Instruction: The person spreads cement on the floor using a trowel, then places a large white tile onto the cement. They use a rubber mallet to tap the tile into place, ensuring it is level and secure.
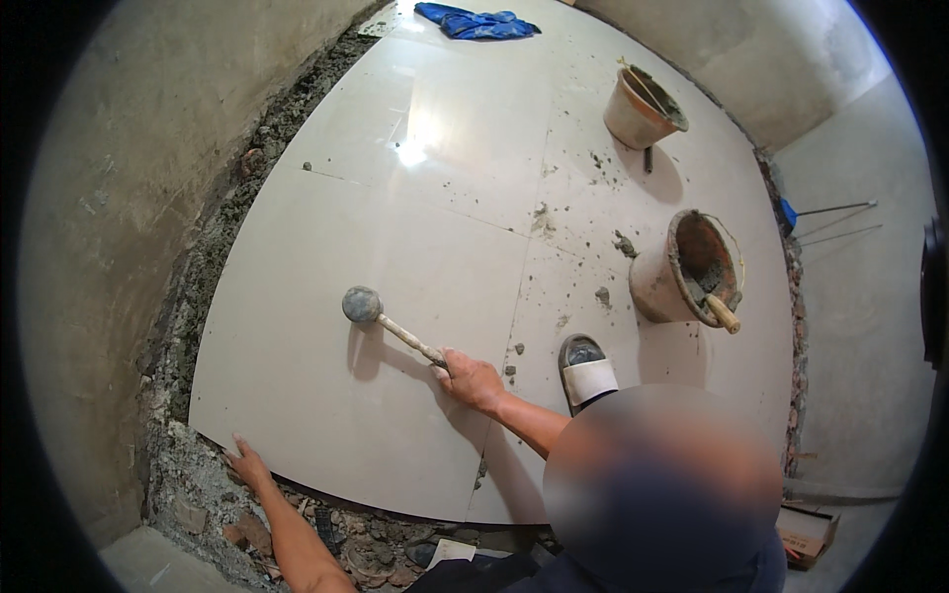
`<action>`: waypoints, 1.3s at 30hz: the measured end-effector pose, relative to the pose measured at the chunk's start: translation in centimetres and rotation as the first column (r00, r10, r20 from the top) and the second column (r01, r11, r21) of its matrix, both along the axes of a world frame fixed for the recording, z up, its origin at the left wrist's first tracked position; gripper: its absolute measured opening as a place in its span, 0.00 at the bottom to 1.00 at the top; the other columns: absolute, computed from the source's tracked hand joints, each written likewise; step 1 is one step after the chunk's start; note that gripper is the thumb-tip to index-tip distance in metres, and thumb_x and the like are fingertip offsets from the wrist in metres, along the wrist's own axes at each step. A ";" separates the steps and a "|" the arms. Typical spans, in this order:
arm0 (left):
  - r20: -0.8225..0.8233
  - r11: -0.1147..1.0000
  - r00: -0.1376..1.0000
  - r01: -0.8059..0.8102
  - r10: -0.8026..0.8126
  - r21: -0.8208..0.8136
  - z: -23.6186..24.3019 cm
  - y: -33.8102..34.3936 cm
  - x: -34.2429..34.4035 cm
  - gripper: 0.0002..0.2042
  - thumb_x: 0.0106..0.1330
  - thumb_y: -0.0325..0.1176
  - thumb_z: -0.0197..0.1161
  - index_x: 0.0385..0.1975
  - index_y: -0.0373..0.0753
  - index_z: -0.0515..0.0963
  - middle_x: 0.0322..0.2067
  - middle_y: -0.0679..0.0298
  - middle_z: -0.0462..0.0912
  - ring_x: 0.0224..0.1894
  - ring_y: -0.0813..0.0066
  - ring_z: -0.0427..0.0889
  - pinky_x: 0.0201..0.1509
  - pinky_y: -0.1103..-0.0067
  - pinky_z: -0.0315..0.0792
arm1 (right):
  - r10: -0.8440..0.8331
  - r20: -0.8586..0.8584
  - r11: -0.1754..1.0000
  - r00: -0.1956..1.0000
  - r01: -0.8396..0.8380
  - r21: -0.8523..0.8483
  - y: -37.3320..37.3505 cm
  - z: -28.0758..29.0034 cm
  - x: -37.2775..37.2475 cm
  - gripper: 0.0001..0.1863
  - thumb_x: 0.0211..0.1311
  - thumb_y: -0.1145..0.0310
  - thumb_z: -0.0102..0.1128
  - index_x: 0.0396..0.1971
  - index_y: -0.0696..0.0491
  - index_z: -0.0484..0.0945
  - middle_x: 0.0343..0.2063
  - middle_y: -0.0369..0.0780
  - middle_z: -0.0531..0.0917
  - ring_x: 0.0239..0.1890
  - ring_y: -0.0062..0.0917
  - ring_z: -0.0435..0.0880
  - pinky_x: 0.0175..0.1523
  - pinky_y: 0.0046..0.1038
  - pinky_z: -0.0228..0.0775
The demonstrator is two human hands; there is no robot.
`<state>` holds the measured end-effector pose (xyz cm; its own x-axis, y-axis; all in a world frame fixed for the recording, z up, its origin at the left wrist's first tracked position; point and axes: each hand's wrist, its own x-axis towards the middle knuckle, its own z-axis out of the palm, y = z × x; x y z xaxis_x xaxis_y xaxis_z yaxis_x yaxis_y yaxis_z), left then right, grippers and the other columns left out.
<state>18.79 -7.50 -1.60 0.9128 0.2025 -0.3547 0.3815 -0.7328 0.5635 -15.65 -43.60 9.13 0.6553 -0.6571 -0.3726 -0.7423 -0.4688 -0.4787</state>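
Observation:
My right hand (470,381) is wrapped round the pale handle of a rubber mallet (362,304). The mallet's dark, dusty round head is over a large cream floor tile (326,415) and casts a shadow on it; whether it touches the surface I cannot tell. At the tile's near left corner, my left hand (247,463) has its fingers stretched out along the edge and holds nothing. Below that edge lies rough rubble and mortar (247,534).
Two mortar-stained buckets, one nearer (657,277) and one farther (633,114), stand on tiles at the right. A wooden-handled tool (722,313) sticks out of the nearer one. A sandal (590,381) shows beside my right forearm. Blue cloth (479,23) lies far off. Mortar crumbs dot the tiles.

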 end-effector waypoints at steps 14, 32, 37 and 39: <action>-0.014 0.998 0.998 -0.056 0.056 0.011 1.7 -1.3 -0.7 0.47 0.64 0.68 0.47 0.72 0.37 0.46 0.69 0.46 0.53 0.69 0.48 0.59 0.68 0.55 0.60 | 0.002 0.014 1.000 1.000 -0.002 0.005 0.1 0.8 0.1 0.21 0.68 0.53 0.48 0.51 0.53 0.66 0.43 0.47 0.79 0.43 0.44 0.80 0.47 0.45 0.73; -0.037 0.998 0.999 -0.015 0.018 0.062 2.7 -2.1 -1.4 0.40 0.70 0.63 0.41 0.71 0.36 0.48 0.69 0.47 0.55 0.69 0.49 0.59 0.68 0.56 0.58 | -0.052 -0.051 0.999 0.997 0.053 0.011 0.2 2.3 0.8 0.18 0.66 0.53 0.49 0.49 0.48 0.69 0.43 0.44 0.79 0.43 0.43 0.81 0.45 0.45 0.73; -0.104 0.974 0.995 0.010 0.014 0.225 3.9 -2.7 -1.9 0.40 0.69 0.65 0.38 0.72 0.41 0.49 0.71 0.53 0.51 0.73 0.50 0.50 0.70 0.45 0.42 | -0.072 -0.026 0.997 0.997 0.072 -0.017 0.6 1.7 0.6 0.18 0.65 0.52 0.49 0.48 0.48 0.69 0.41 0.46 0.80 0.40 0.46 0.81 0.44 0.46 0.73; -0.088 0.976 0.996 0.006 0.014 0.216 3.9 -2.7 -1.9 0.39 0.69 0.66 0.37 0.72 0.43 0.50 0.72 0.56 0.50 0.73 0.51 0.47 0.69 0.41 0.36 | -0.086 -0.031 0.996 0.996 0.085 -0.035 0.7 1.3 0.7 0.17 0.65 0.54 0.50 0.48 0.48 0.70 0.39 0.46 0.81 0.39 0.47 0.81 0.44 0.46 0.73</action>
